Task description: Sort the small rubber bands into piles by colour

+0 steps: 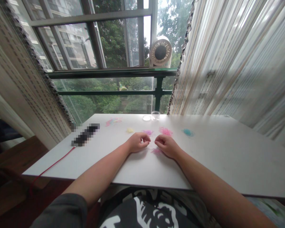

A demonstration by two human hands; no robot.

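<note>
Both hands are over the white table, close together, fingertips facing. My left hand (139, 142) has curled fingers near the thumb; whatever it may hold is too small to see. My right hand (166, 145) is pinched in the same way, its contents also hidden. Just beyond them lie a purple pile (147, 132) and a pink pile (165, 131) of thin strands or small bands. Another pinkish pile (156, 151) sits between the hands, nearer to me. A pale yellow pile (129, 130) is at the left, a teal pile (187, 132) at the right.
Near the far edge of the table (218, 152) are a clear round container (155, 116), a flat round lid (146, 118) and a mixed-colour pile (113, 121). A pixelated dark object (85, 135) with a red cable (57, 161) lies left. A white fan (161, 52) stands behind.
</note>
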